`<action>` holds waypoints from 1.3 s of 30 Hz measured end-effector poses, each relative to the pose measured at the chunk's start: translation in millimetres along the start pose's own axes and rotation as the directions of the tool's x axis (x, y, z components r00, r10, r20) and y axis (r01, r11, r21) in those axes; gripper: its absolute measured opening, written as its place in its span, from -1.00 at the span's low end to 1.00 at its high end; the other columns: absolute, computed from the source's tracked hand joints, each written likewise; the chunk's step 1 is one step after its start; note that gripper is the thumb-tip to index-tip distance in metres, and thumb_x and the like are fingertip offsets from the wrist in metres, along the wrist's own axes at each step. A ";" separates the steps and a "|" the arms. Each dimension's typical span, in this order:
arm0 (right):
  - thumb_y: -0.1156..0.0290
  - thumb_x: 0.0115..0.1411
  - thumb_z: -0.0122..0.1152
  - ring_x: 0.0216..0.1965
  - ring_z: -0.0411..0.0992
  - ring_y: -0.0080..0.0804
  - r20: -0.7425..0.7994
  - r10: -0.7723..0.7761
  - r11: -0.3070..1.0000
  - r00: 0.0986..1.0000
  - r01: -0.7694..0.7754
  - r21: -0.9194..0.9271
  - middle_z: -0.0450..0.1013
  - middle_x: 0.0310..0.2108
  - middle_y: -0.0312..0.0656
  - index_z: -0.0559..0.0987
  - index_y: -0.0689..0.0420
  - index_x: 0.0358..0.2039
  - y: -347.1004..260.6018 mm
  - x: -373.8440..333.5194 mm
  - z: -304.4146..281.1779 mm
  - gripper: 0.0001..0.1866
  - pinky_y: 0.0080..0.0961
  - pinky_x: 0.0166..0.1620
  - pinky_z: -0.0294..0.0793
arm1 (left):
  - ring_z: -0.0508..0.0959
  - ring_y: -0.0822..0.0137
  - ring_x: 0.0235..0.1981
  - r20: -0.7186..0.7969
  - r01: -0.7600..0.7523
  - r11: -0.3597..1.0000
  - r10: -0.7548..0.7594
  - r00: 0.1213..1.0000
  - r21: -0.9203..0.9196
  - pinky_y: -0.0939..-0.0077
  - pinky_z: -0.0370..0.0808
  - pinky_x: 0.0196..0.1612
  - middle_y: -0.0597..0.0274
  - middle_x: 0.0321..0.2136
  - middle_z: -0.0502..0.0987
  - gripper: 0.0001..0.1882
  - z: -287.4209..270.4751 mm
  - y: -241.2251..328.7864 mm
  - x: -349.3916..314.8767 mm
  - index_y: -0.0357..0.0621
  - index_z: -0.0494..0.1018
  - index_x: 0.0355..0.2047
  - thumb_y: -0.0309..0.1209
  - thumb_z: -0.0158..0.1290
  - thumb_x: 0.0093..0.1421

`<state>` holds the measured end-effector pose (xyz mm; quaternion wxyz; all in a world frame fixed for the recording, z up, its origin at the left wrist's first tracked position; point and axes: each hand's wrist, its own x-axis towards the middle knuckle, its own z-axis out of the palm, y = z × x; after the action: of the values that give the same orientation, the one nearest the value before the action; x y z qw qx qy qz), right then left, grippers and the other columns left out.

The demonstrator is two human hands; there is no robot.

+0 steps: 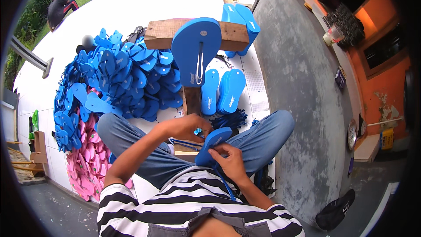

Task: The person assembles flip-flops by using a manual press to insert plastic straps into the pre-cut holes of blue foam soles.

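Note:
Over my lap, my right hand pinches a blue flip-flop sole that stands tilted on its edge. My left hand is closed at the sole's far side, with a small bit of blue strap showing between the fingers. Thin blue straps hang below the sole, and one runs down across my striped shirt. Just beyond my hands rises a wooden T-shaped stand. Against it rests another blue sole, with a bent metal wire tool lying on it.
A large heap of blue flip-flops lies to the left, with pink ones nearer me. Stacked blue soles and a bundle of dark blue straps lie right of the stand. A dark cap sits lower right. Someone sits far left.

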<state>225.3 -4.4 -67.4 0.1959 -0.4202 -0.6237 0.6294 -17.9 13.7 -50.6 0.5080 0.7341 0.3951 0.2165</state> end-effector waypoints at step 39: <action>0.69 -0.05 0.39 -0.18 0.55 -0.25 -0.241 -0.828 0.558 0.507 0.790 -0.255 0.56 -0.20 -0.10 0.58 0.17 -0.20 -118.6 88.7 17.6 -0.64 -0.44 -0.14 0.55 | 0.53 0.16 -0.23 -0.814 -0.500 0.789 0.525 0.248 0.356 0.28 0.54 -0.11 0.03 -0.27 0.40 -0.44 -30.3 61.5 -10.3 -0.11 0.23 -0.23 -0.59 0.37 -0.13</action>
<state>128.2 70.3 17.7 0.5457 -0.1903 -0.7384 0.3476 -23.6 12.3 18.5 0.1168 0.6012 0.3408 0.7133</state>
